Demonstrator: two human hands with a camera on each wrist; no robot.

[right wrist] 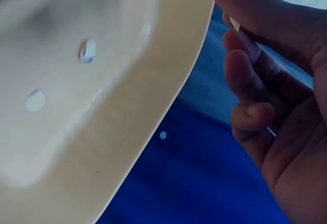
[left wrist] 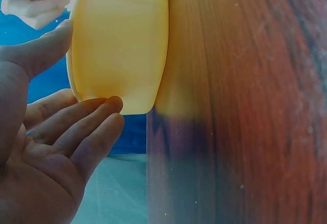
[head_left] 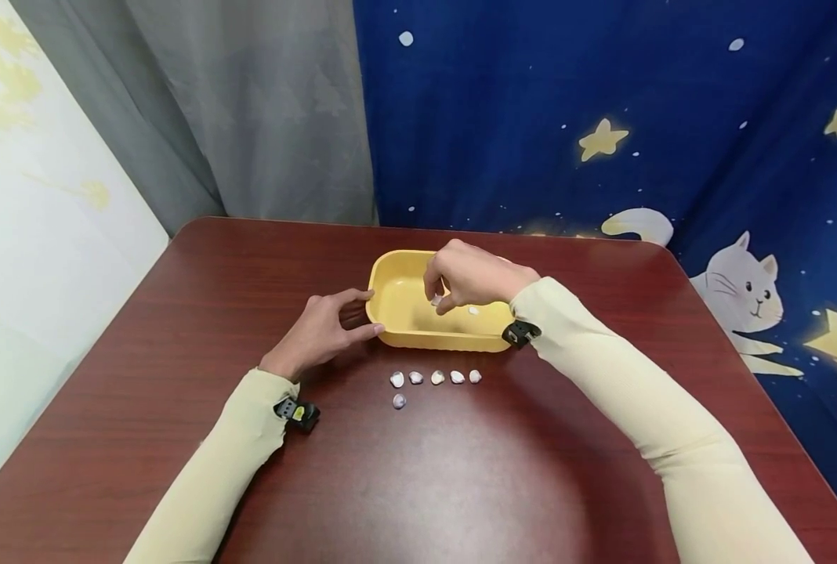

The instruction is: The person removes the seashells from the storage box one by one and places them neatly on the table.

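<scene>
A yellow plastic basin [head_left: 418, 339] sits on the table. My left hand [head_left: 320, 329] rests against its left end, thumb near the front corner and fingertips touching the outer wall, fingers fairly straight in the left wrist view. Above the basin, my right hand [head_left: 478, 274] pinches a small white seashell [head_left: 436, 300] between thumb and fingers; only a sliver of this shell [right wrist: 235, 23] shows in the right wrist view. Two loose shells, one shell [right wrist: 88, 50] and another shell [right wrist: 35, 100], lie on the basin floor. My right hand and wrist cover part of the basin's right side.
In front of the basin, several shells form a row on the dark red table [head_left: 418, 486], among them a whitish shell [head_left: 437, 377]. Below the row's left end lies a single shell [head_left: 400, 401]. A grey curtain [head_left: 270, 117] and a blue starry curtain [head_left: 489, 117] hang behind.
</scene>
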